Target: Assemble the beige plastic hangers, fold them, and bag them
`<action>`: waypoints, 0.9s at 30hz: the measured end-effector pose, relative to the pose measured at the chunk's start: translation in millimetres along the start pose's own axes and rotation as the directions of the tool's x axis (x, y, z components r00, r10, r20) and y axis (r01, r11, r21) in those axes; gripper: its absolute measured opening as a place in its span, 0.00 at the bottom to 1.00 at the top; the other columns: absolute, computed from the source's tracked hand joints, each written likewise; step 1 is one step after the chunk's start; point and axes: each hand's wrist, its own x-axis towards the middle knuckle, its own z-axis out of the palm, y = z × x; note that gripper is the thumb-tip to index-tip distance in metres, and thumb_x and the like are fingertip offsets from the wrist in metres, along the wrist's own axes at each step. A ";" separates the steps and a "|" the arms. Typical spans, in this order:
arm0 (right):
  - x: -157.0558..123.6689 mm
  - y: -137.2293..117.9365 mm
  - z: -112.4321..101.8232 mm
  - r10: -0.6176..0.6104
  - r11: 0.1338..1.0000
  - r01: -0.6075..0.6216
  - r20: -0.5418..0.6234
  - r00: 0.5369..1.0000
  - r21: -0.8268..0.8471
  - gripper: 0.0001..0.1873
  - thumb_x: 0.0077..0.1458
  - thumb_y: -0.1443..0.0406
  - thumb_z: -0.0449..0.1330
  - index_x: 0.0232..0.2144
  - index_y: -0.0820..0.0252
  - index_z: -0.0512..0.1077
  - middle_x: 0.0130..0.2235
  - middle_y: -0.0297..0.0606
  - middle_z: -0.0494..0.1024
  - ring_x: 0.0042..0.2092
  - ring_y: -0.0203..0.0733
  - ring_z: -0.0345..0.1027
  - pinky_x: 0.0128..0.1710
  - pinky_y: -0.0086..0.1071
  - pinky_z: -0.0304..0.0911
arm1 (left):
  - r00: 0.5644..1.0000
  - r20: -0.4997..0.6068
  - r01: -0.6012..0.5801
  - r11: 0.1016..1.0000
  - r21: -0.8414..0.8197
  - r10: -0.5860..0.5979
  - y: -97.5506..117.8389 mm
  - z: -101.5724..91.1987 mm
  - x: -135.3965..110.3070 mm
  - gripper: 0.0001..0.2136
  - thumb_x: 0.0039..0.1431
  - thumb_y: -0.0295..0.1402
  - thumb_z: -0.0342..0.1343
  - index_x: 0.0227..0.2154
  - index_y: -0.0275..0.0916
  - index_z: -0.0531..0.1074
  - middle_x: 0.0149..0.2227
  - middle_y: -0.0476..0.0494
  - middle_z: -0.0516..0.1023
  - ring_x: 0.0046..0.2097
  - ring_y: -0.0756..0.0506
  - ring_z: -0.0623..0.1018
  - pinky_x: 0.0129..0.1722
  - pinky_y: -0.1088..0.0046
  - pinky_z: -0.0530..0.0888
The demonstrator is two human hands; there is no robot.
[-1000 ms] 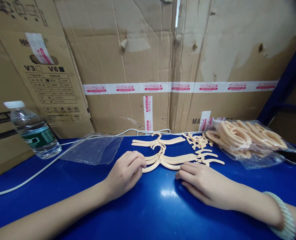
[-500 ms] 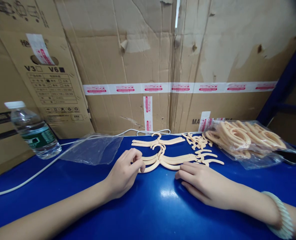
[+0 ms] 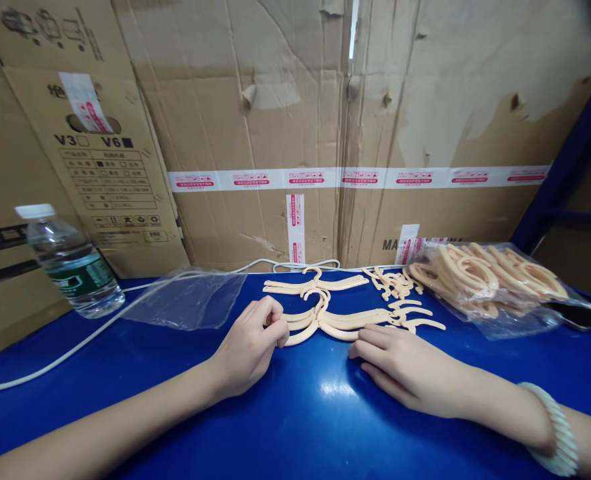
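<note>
Several cream plastic folding hangers lie in a row on the blue table, their hooks toward the back. My left hand is curled closed at the left end of the nearest hanger, with its fingertips partly hidden. At that hanger's other end rests my right hand, fingers loosely bent over the tip and thumb apart below. Beyond the right fingers are a few loose curved hanger arms. Another hanger lies farther back.
Small cream pieces are heaped at the back, beside clear bags of hanger parts. A dark phone-like object is partly under the bags. On the left stand a water bottle, a clear bag and a white cable. Cardboard walls the back.
Both hands stay in nearly the same place and pose, and the hangers lie as before. The view has shifted very slightly.
</note>
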 end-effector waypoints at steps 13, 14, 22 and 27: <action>-0.8 10.7 -9.2 0.011 1.000 -0.011 -0.128 0.992 -0.001 0.11 0.64 0.69 0.47 0.38 0.60 0.69 0.37 0.43 0.75 0.39 0.44 0.68 0.38 0.35 0.63 | 1.000 -0.007 -0.028 0.998 0.058 0.028 -1.4 -15.2 13.0 0.11 0.60 0.18 0.43 0.34 0.37 0.68 0.37 0.44 0.65 0.37 0.45 0.67 0.37 0.66 0.65; -0.2 15.4 -11.5 0.043 0.999 -0.044 -0.156 0.987 -0.003 0.10 0.63 0.69 0.48 0.37 0.60 0.70 0.38 0.43 0.75 0.39 0.44 0.69 0.39 0.34 0.63 | 1.000 0.019 -0.024 0.997 0.069 0.023 -1.3 -18.3 16.2 0.10 0.61 0.19 0.44 0.36 0.37 0.68 0.38 0.43 0.66 0.39 0.44 0.68 0.38 0.65 0.66; 14.7 81.0 -39.5 0.607 0.770 -0.629 -0.178 0.774 -0.110 0.11 0.62 0.70 0.53 0.43 0.67 0.73 0.38 0.47 0.80 0.39 0.46 0.74 0.40 0.36 0.66 | 0.940 0.302 0.109 0.977 0.181 -0.161 -29.6 -13.4 40.4 0.13 0.60 0.22 0.46 0.46 0.35 0.68 0.47 0.35 0.74 0.50 0.38 0.74 0.50 0.57 0.71; 30.3 108.5 -50.4 0.795 0.600 -0.788 -0.004 0.606 -0.135 0.15 0.63 0.60 0.59 0.49 0.63 0.70 0.48 0.43 0.75 0.45 0.44 0.72 0.45 0.43 0.70 | 0.904 0.377 0.123 0.966 0.229 -0.204 -59.6 1.9 53.5 0.13 0.59 0.21 0.50 0.45 0.35 0.71 0.47 0.37 0.76 0.50 0.40 0.76 0.50 0.61 0.72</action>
